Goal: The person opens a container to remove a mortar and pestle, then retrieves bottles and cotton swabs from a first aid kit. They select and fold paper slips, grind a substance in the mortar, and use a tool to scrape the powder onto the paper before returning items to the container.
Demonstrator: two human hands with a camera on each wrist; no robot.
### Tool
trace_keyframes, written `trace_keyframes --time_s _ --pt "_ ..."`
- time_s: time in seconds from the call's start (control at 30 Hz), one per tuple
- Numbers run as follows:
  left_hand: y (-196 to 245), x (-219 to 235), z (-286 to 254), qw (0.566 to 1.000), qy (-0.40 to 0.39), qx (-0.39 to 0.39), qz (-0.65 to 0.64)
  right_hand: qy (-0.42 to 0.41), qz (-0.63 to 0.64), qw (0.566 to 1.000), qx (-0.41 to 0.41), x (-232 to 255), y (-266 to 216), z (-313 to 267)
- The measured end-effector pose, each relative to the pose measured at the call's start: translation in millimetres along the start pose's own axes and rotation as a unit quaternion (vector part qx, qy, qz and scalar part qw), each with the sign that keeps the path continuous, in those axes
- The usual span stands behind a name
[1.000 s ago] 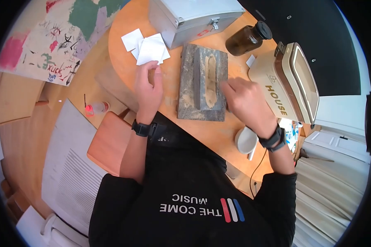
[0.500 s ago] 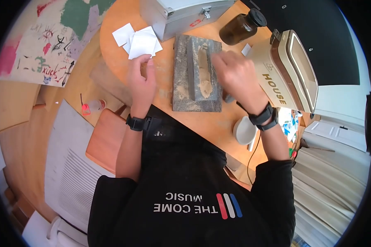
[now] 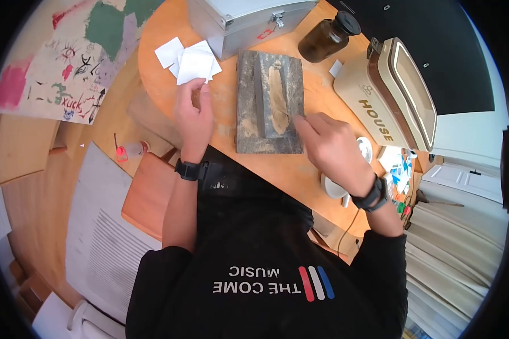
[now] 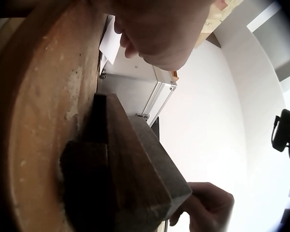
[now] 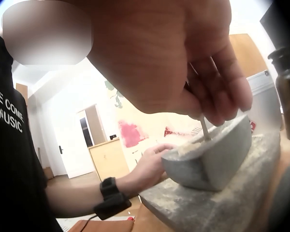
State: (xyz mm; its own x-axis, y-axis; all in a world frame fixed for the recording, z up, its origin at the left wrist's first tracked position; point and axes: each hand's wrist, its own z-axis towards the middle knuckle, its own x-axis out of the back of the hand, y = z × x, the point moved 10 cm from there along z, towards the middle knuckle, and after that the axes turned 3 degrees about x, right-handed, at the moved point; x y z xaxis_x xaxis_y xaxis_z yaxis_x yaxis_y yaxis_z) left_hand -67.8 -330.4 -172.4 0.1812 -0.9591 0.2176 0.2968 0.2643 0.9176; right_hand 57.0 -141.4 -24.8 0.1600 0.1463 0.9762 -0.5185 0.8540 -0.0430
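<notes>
A grey stone trough holding tan powder stands on a rough stone slab. My right hand pinches a thin metal rod by the near end of the trough. The rod's lower tip dips into the powder. My left hand hovers left of the slab with fingers loosely bent and nothing in them. Its fingertips are right at the near edge of a stack of white paper squares. In the left wrist view the trough's side hides the powder.
Behind the slab stands a silver metal case. A dark glass jar and a cream HOUSE box are at the right. A white bowl sits partly behind my right wrist. The table's near edge runs close to my body.
My right hand has moved from beside the trough's middle toward its near end. The powder now spreads more evenly along the trough. My left hand has stayed by the papers.
</notes>
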Motion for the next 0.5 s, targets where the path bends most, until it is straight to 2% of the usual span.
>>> trace_keyframes --time_s 0.13,0.23,0.27,0.4,0.5 --pt "0 -2 0 1.0 -0.007 -0.003 0.001 0.008 0.052 0.999 0.008 27 -6 2" --pt "2 -3 0 1.0 -0.01 -0.002 0.006 -0.034 -0.005 0.998 0.048 -5 -5 18" --pt "0 -3 0 1.0 -0.013 0.002 0.004 -0.02 -0.027 0.998 0.052 -14 5 23" --pt "0 0 0 1.0 -0.001 -0.016 0.025 -0.051 -0.044 0.997 0.041 15 -1 17" --pt "0 0 0 1.0 0.0 -0.003 0.006 -0.076 -0.045 0.993 0.078 6 -24 -2"
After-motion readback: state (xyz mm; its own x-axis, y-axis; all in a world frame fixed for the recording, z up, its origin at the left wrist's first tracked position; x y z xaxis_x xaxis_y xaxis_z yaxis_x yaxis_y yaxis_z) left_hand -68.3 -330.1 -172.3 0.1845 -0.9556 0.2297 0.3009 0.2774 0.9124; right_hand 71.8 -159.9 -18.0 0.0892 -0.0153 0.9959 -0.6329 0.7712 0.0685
